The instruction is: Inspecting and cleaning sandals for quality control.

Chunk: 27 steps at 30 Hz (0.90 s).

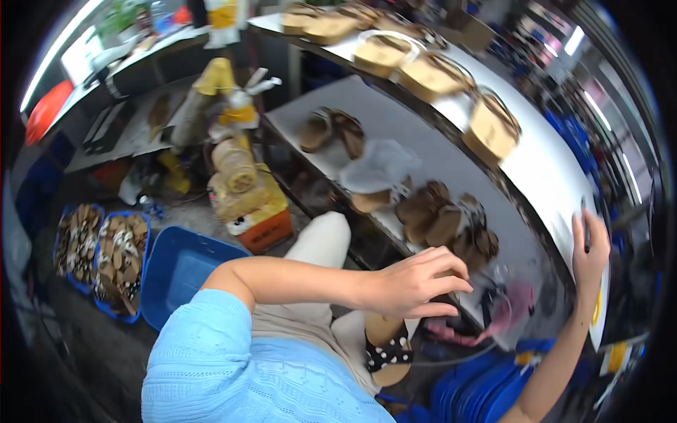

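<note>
The left hand (416, 282) hovers with its fingers loosely curled and spread, palm down, gripping nothing, just near of a heap of brown strapped sandals (444, 222) that lies on the grey lower shelf (395, 120). Directly under the hand, on the person's lap, rests a tan sandal with a black strap dotted white (386, 351). Out to the right, the right hand (589, 247) is raised against the edge of the white upper worktop (550, 169), its fingers closed round a thin dark stick-like tool (585, 225); what kind of tool it is cannot be made out. Further along the grey shelf, to the left and far, lies a crumpled clear plastic bag (377, 166), and beyond it another pair of brown sandals (331, 130). On the white worktop a row of tan sandals with dark straps (437, 74) runs from the far left towards the right. On the floor at the left stand blue plastic crates: two filled with sandals (102, 254), and a shallow blue tray (180, 271) nearer the person's light-blue knitted sleeve (204, 359).
</note>
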Motion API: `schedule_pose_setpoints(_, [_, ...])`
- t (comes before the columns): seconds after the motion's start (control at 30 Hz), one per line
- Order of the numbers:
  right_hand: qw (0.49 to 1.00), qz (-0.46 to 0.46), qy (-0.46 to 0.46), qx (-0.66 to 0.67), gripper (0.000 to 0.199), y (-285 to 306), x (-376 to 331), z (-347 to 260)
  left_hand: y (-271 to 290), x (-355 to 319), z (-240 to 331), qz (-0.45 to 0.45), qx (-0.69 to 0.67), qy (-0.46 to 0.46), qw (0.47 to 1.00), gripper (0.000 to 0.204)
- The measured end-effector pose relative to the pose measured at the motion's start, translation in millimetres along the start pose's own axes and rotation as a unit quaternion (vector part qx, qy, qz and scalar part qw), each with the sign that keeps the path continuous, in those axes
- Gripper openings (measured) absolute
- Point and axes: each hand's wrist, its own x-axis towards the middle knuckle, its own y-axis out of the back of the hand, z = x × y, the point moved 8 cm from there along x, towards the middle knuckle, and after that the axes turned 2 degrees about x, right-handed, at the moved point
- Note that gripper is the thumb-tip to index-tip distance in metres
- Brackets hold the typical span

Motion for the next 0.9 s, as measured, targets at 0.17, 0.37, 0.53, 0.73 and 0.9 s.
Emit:
schedule_pose_setpoints(0.17, [0.99, -0.032, 0.055, -0.127, 0.06, 23, -37, -34, 149, 37, 14, 0.17, 0.24, -0.136, 0.946, 0.026])
schedule_pose_setpoints(0.37, [0.912, -0.279, -0.092, 0.285, 0.04, -63, -186, -167, 329, 114, -90, 0.232, 0.491, -0.047, 0.839, 0.023])
schedule_pose_setpoints(0.53, [0.783, -0.422, -0.328, 0.316, 0.053, -140, -337, -167, 349, 188, -197, 0.14, 0.452, 0.14, 0.87, 0.034])
schedule_pose_setpoints(0.73, [0.646, -0.41, -0.489, 0.419, 0.038, -148, -411, -171, 290, 217, -323, -0.209, 0.603, 0.353, 0.684, 0.065])
schedule_pose_setpoints(0.9, [0.633, -0.187, -0.602, 0.45, 0.008, -95, -396, -137, 191, 222, -363, -0.302, 0.585, 0.287, 0.696, 0.056])
